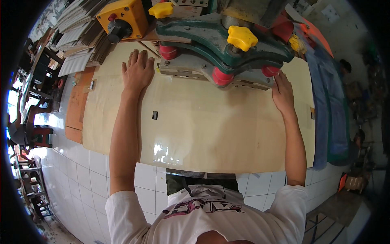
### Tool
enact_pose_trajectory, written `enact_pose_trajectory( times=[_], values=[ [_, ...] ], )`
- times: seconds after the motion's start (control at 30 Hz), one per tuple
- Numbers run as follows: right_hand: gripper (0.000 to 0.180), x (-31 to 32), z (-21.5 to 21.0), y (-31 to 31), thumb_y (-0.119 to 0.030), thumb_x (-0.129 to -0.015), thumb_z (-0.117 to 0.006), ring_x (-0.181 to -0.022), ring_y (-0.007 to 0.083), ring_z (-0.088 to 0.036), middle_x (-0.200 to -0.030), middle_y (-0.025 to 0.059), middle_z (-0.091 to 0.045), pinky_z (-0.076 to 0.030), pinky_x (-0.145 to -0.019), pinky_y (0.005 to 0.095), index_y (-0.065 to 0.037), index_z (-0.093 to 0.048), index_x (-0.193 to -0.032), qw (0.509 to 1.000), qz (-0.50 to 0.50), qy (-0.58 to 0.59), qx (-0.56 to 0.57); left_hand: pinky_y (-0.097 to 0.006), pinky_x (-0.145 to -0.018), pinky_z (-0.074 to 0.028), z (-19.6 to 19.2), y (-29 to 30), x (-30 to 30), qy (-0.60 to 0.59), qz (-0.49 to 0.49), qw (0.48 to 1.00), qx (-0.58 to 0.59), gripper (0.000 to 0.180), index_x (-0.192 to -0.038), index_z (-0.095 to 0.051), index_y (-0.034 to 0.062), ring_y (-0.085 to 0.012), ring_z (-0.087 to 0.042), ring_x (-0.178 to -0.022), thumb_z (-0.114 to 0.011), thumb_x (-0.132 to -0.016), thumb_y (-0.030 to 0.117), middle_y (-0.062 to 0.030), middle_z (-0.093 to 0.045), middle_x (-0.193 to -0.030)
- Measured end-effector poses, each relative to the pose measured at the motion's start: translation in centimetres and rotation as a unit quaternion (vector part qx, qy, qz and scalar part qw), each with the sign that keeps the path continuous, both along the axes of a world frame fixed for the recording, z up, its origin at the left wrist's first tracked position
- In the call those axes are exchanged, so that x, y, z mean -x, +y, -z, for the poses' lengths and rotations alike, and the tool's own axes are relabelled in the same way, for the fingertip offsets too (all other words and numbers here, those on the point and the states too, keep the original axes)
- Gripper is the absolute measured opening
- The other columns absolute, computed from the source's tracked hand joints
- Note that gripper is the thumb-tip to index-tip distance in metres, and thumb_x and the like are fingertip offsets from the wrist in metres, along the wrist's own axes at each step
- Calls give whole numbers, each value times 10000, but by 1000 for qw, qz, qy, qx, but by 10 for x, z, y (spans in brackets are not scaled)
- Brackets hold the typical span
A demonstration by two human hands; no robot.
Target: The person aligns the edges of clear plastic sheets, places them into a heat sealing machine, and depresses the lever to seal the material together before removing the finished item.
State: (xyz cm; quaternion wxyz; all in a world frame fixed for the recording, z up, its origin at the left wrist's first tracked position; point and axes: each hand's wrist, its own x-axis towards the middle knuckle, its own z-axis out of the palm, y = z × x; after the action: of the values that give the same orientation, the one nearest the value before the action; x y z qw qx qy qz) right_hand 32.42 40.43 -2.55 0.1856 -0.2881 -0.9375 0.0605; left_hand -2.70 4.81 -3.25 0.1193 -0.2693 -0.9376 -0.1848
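Observation:
My left hand (pixel 138 71) lies flat with its fingers stretched out on the cream board (pixel 195 134), just left of a machine head. Toward the right, my right hand (pixel 283 91) rests beside the right end of the head's grey metal plate (pixel 187 68), fingers extended and apparently touching its edge. Above that plate, the dark green machine head (pixel 195 29) carries red round bushings (pixel 222 76) and yellow star-shaped knobs (pixel 242 38). What lies beneath the plate is hidden. No object shows in either hand.
A yellow control box (pixel 124 19) with a black dial stands at the far left of the machine. Stacked pale sheets (pixel 79 38) sit beyond it. An orange-brown board (pixel 77 107) lies along the left edge; blue translucent sheeting (pixel 328 97) hangs at the right.

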Motion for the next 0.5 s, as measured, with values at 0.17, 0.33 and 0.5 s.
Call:
enact_pose_trajectory(
  times=[0.17, 0.33, 0.5],
  values=[
    [483, 1, -2, -2, -342, -1029, -425, -1446, 387, -340, -1548, 202, -389, -245, -1171, 558, -154, -484, -1470, 1000, 11, -9, 1, -578, -1184, -179, 1, 0, 1, -3, -3, 1000, 9, 548, -1444, -473, 142, -302, -289, -1484, -414, -994, 450, -145, -365, -1574],
    [481, 0, 1, 0, -342, -1027, -429, -1443, 390, -344, -1548, 204, -389, -254, -1164, 563, -157, -487, -1467, 1000, 17, -14, -11, -571, -1189, -171, 2, 1, 2, -5, -3, 1000, 9, 550, -1443, -474, 143, -297, -280, -1489, -409, -996, 454, -141, -361, -1577],
    [476, -1, 3, 1, -334, -1022, -441, -1437, 393, -351, -1541, 207, -396, -261, -1158, 571, -159, -489, -1462, 1000, 10, -7, -15, -566, -1192, -164, 2, 1, 3, -7, -1, 1000, 14, 558, -1446, -469, 132, -294, -274, -1492, -410, -994, 455, -140, -355, -1581]
  ],
)
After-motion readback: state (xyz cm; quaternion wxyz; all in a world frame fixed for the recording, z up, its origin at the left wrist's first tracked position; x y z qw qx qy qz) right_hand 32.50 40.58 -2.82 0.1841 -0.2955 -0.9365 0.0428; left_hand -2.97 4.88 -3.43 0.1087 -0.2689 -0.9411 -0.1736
